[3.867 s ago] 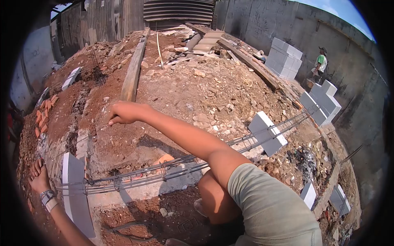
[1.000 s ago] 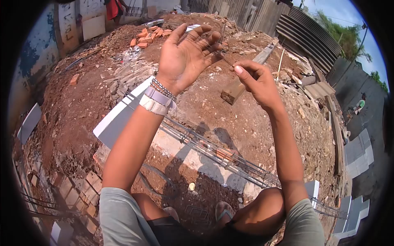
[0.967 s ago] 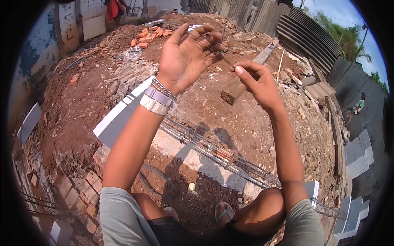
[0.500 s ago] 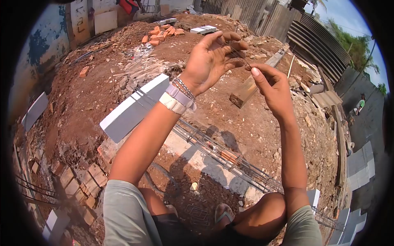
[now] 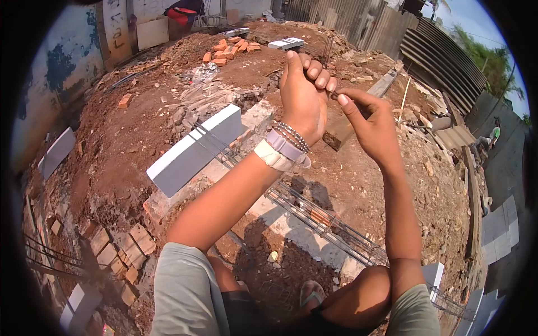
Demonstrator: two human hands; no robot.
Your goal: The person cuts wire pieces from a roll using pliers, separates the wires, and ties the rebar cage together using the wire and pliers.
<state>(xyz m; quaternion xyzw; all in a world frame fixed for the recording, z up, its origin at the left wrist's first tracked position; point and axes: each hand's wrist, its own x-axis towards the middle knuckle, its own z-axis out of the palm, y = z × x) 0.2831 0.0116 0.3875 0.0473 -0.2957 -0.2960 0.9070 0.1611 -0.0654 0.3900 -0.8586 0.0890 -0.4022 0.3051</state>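
Head: two hands [image 5: 301, 102] [image 5: 375, 122], pinched wire [image 5: 335, 96], one rebar cage [image 5: 338, 239].

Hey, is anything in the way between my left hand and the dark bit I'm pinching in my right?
Nothing visible is. Your left hand has its fingertips right by the dark bit in your right hand; whether they touch, I can't tell.

Sunlit earth [image 5: 112, 185] (corrugated fence [image 5: 440, 63] behind)

Strong sunlight from behind; a dark shadow [image 5: 318, 193] falls forward beside the concrete strip [image 5: 305, 232]; the grey block [image 5: 193, 155] shows a near-white top; fisheye distortion bows the periphery; black vignetting encloses all.
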